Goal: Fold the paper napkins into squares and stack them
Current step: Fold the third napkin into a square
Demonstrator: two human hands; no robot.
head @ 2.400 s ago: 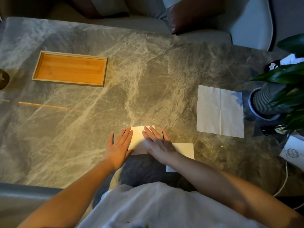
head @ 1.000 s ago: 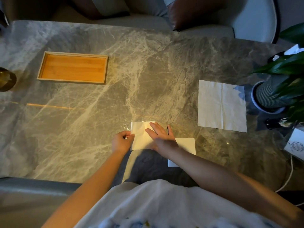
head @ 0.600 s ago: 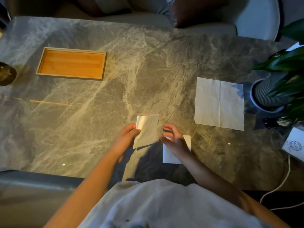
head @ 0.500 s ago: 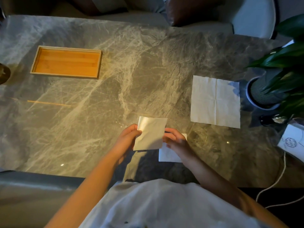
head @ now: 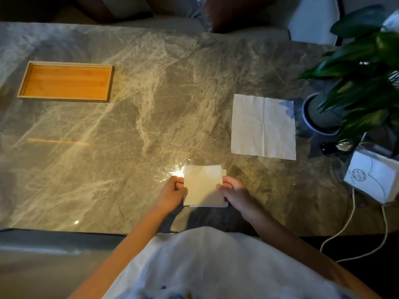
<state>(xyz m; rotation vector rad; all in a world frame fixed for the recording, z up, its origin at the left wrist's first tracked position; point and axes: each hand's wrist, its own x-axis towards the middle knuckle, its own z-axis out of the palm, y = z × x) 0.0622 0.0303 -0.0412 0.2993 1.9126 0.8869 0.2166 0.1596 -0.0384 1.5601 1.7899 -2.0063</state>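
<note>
Stacking step: left hand (head: 172,192) and right hand (head: 235,190) pinch the folded napkin (head: 203,184) by its side edges, near-centre on the tabletop (head: 129,147), over a second folded napkin (head: 224,172). Next: square the edges and release. The flat napkin (head: 263,126) far right is not yet folded.

Both forearms reach forward, left hand (head: 172,192) and right hand (head: 235,190) close together, fingers (head: 178,184) pinching the folded napkin (head: 203,186)

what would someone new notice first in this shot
The left hand and right hand pinch a folded napkin by its sides at the near middle of the marble table. An unfolded napkin lies flat farther back on the right, and a wooden tray sits far left.
</note>
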